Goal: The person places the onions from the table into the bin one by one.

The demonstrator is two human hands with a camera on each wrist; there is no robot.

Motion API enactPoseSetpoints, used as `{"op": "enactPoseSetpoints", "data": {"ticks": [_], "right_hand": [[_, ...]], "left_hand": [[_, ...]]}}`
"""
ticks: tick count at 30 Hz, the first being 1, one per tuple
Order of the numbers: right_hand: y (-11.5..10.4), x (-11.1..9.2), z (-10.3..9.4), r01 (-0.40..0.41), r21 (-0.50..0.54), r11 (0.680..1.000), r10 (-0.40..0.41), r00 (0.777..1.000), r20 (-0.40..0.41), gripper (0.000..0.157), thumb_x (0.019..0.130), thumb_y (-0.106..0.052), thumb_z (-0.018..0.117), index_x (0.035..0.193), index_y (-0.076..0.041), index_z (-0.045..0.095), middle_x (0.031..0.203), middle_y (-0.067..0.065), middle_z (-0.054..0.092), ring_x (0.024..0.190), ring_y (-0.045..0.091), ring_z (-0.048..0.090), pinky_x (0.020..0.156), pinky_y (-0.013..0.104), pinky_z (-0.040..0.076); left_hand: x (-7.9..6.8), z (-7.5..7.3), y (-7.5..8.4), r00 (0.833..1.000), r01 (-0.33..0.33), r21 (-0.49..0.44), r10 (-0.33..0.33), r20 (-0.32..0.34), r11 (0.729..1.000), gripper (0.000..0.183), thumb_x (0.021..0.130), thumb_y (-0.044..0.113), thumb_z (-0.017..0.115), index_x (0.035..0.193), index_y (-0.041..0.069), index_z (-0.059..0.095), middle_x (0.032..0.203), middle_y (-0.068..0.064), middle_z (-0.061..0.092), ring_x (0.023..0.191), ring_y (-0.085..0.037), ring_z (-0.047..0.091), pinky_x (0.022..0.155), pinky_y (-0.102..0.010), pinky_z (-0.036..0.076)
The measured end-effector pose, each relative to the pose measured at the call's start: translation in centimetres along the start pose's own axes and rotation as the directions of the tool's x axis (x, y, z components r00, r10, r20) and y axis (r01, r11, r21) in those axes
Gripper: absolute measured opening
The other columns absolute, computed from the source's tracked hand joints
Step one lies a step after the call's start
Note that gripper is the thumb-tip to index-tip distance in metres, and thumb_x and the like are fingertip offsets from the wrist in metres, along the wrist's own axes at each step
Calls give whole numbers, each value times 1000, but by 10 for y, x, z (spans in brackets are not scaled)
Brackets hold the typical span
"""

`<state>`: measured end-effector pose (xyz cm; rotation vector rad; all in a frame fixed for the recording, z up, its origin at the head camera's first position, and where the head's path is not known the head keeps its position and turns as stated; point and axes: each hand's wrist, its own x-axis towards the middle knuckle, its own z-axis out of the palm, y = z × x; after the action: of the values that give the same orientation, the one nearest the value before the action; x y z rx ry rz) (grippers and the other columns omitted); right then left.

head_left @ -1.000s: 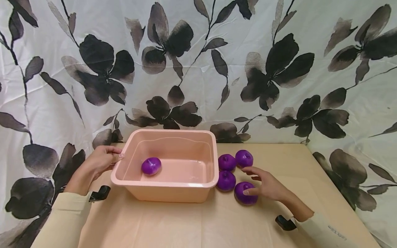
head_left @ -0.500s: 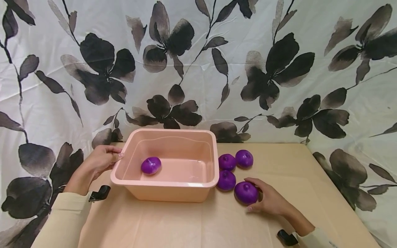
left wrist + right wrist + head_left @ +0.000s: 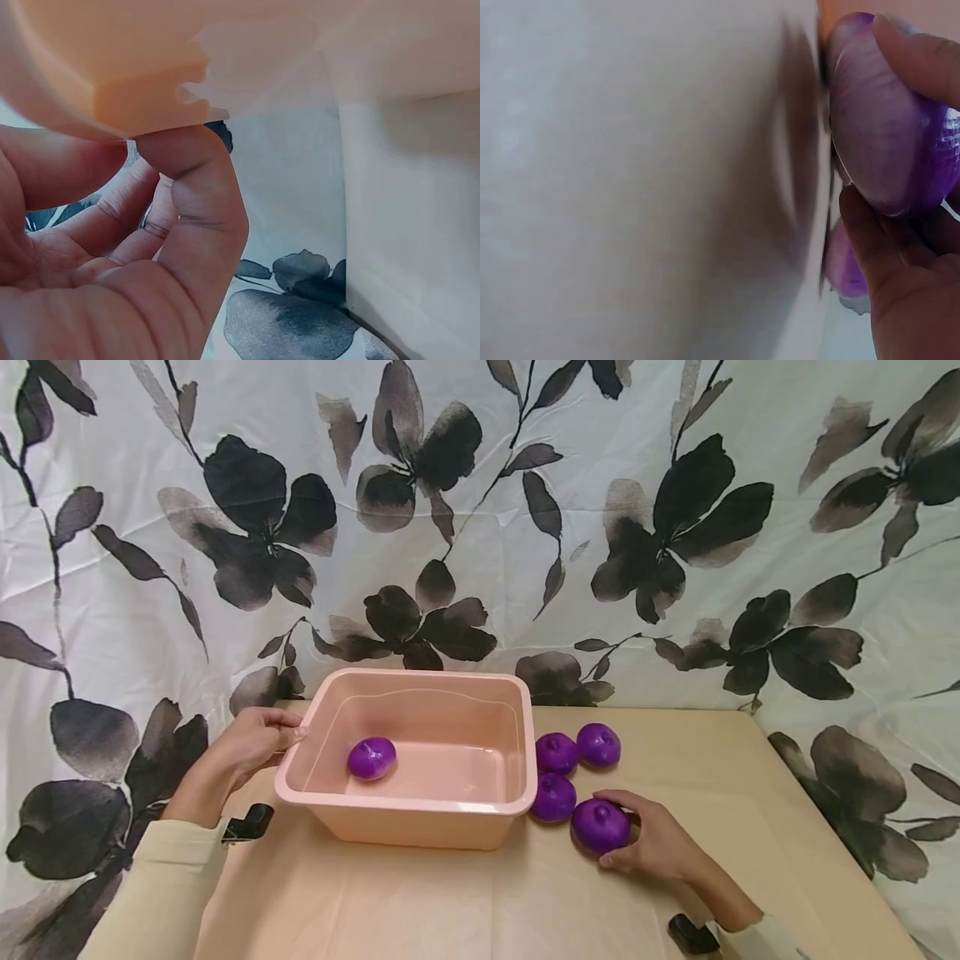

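A pink plastic tub (image 3: 420, 822) stands on the table, with one shiny purple onion (image 3: 372, 758) lying inside toward its left. My left hand (image 3: 255, 747) pinches the tub's left rim between thumb and bent index finger, as the left wrist view confirms on the tub wall (image 3: 150, 97). To the right of the tub, my right hand (image 3: 660, 843) grips the nearest purple onion (image 3: 600, 825), thumb on the near side and fingers on the far side. In the right wrist view this onion (image 3: 877, 112) sits between thumb and fingers; its far surface is hidden.
Three more purple onions sit in a cluster against the tub's right side: a near one (image 3: 553, 797), a middle one (image 3: 557, 752) and a far one (image 3: 598, 745). A floral sheet (image 3: 495, 527) hangs behind the tan tabletop (image 3: 750, 793).
My right hand has come down and back from above the onions and closed round the nearest one. The left hand stays on the rim. The view has shifted slightly.
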<state>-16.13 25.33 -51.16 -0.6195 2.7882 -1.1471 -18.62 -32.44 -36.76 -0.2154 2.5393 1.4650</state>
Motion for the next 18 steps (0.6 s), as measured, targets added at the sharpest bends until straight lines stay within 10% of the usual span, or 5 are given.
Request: {"op": "enactPoseSetpoints", "data": {"ticks": [18], "right_hand": [[-35, 1, -27, 36, -32, 999, -38, 998, -54, 88, 53, -22, 103, 134, -14, 69, 134, 4, 71, 122, 21, 66, 102, 44, 56]], "left_hand": [[-1, 2, 3, 1000, 11, 41, -11, 0, 999, 40, 104, 9, 57, 135, -16, 51, 106, -10, 64, 88, -10, 62, 76, -25, 58]]}}
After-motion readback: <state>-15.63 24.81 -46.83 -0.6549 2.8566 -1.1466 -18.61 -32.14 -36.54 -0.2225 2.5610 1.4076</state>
